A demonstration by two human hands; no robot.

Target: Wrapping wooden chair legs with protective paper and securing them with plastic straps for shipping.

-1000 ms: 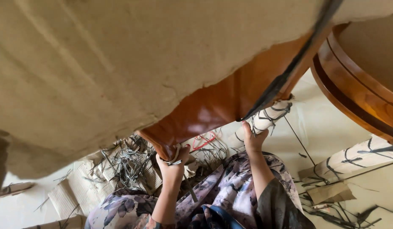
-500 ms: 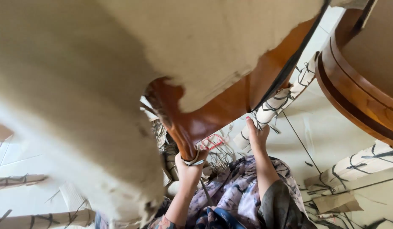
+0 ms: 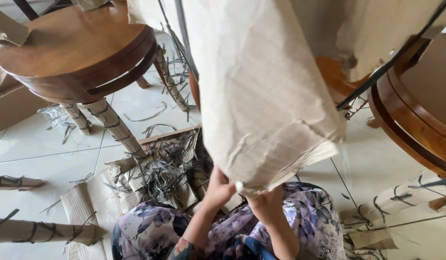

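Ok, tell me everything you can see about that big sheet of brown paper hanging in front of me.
The brown paper sheet is large, creased and matte, like stiff wrapping paper. It hangs from the top of the view down to the lap, with a torn, ragged lower edge. It drapes over orange-brown varnished wood. The left hand and right hand meet its bottom edge, fingers partly hidden.
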